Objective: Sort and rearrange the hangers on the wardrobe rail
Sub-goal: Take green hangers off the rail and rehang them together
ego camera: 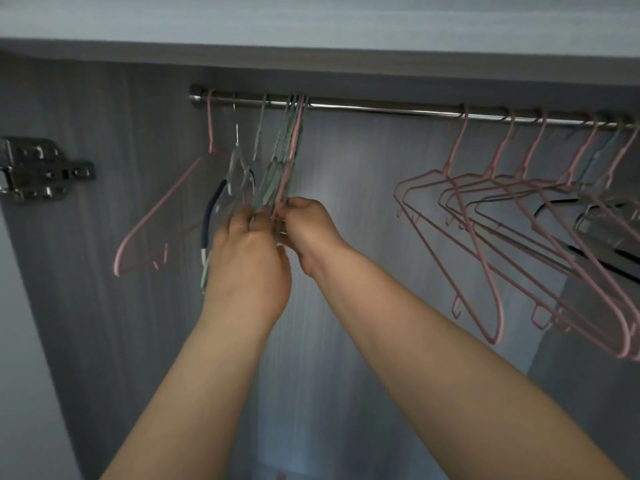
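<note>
Below the rail point(381, 108), left hand point(247, 261) and right hand point(308, 230) pinch the green hanger bundle point(277, 161). Judged light, stiff, prone to tangling; best held near the necks.

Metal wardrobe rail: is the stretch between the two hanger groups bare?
Yes: the metal wardrobe rail carries nothing between the green hanger bunch and the pink wire hangers.

Two bare forearms, sleeveless as far as visible; left hand point(247, 261) and right hand point(310, 230) apparently without rings, though blurred.
</note>
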`<state>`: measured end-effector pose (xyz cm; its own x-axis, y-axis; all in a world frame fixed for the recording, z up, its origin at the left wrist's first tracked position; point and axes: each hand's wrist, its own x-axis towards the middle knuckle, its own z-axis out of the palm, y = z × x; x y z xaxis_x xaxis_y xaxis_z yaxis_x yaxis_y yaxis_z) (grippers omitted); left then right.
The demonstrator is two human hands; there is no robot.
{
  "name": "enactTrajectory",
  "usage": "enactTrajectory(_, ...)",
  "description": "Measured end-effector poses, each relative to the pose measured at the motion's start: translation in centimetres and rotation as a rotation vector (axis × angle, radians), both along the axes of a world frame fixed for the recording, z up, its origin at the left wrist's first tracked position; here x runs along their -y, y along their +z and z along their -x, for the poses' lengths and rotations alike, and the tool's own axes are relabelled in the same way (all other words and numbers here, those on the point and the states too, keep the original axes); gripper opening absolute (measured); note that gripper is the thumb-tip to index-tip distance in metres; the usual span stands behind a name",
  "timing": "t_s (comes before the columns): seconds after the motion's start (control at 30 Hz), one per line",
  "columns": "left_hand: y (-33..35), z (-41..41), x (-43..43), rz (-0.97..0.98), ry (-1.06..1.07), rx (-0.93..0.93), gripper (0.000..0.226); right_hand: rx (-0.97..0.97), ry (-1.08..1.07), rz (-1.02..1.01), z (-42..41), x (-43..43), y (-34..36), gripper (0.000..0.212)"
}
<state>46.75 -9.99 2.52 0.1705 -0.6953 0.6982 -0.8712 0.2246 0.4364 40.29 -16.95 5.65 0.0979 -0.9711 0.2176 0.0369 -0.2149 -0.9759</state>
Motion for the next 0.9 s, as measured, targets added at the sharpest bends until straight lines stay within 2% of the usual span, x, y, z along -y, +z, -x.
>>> enactTrajectory(0.13,-0.4,2.6,-0.6,0.222,-0.092,0.021,0.053,-0.053,-0.199,0.072,2.2,0.4,-0.2,0.024)
enactTrajectory(0.27,-0.7,5.4,-0.8,0.298,-0.269,0.019,0.052,-0.047,-0.3,0.132,5.5,0.6,0.5,0.025)
enactTrajectory(0.33,-1.2,6.2,-0.7,0.301,-0.257,0.115,0.049,-0.045,-0.34,0.148,7.0,0.0,0.9,0.022)
enactTrajectory(0.4,-1.9,6.7,-0.5,0.282,-0.215,0.206,0.047,-0.002,-0.331,0.121,8.3,-0.7,1.3,0.034)
enactTrajectory(0.53,-2.4,6.9,-0.3,0.287,-0.178,0.22,0.043,-0.085,-0.377,0.093,10.2,-2.6,0.2,0.039)
enactTrajectory(0.67,-1.8,8.1,-1.4,0.317,-0.439,0.071,0.039,-0.177,-0.461,0.124,12.8,-3.9,-1.6,0.036)
enactTrajectory(0.73,-1.3,9.1,-2.0,0.194,-0.558,-0.084,0.041,-0.233,-0.499,0.133,14.1,-4.2,-0.8,0.035)
enactTrajectory(0.83,-0.9,10.4,-1.2,-0.03,-0.594,-0.259,0.049,-0.301,-0.497,0.124,14.9,-4.2,1.2,0.034)
enactTrajectory(0.9,-0.6,11.1,-0.8,-0.112,-0.605,-0.326,0.051,-0.46,-0.448,0.098,14.8,-3.8,2.6,0.027)
